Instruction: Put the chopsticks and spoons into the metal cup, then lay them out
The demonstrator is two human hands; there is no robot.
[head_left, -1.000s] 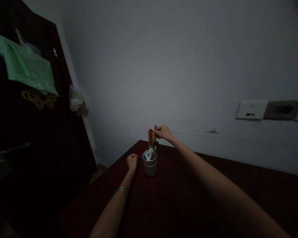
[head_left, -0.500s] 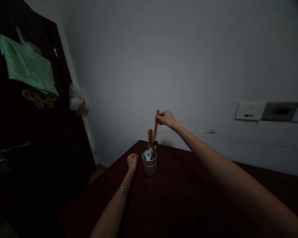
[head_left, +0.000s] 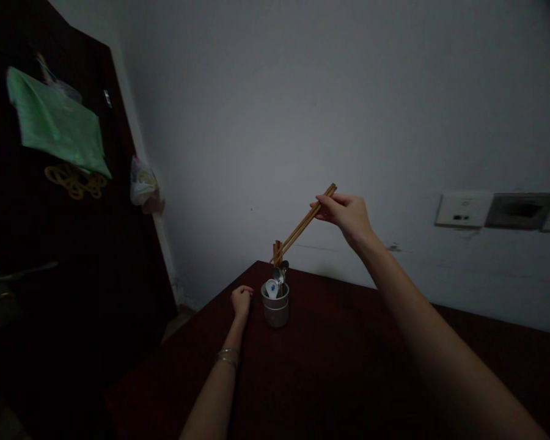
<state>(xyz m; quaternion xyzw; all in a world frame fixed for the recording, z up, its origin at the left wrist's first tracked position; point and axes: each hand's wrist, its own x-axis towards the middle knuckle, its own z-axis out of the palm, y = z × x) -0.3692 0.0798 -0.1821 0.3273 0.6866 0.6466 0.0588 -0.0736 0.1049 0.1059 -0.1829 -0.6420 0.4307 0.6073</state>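
Note:
My right hand [head_left: 348,214] is closed in a pinch on a pair of wooden chopsticks [head_left: 302,226] near their upper end. The chopsticks slant down to the left, and their lower tips are by the utensils in a grey cup [head_left: 275,315], out of its opening. A white spoon [head_left: 272,288] with a blue mark, metal spoons [head_left: 279,275] and more upright chopsticks [head_left: 277,252] stand in the cup. Just left of the cup, my left hand [head_left: 242,299] rests on the table with its fingers curled, apart from the cup. I see nothing in it.
The dark red table [head_left: 330,342] has its far corner close to the pale wall [head_left: 279,122]. On the left is a dark door [head_left: 119,275] with a green cloth [head_left: 62,125] hung on it. A plastic bag [head_left: 142,183] hangs beside the frame. Wall sockets [head_left: 462,209] are at right.
My right hand has moved right and slightly up, drawing the chopsticks out of the cup and tilting them from near upright to a slant. My left hand stays by the cup.

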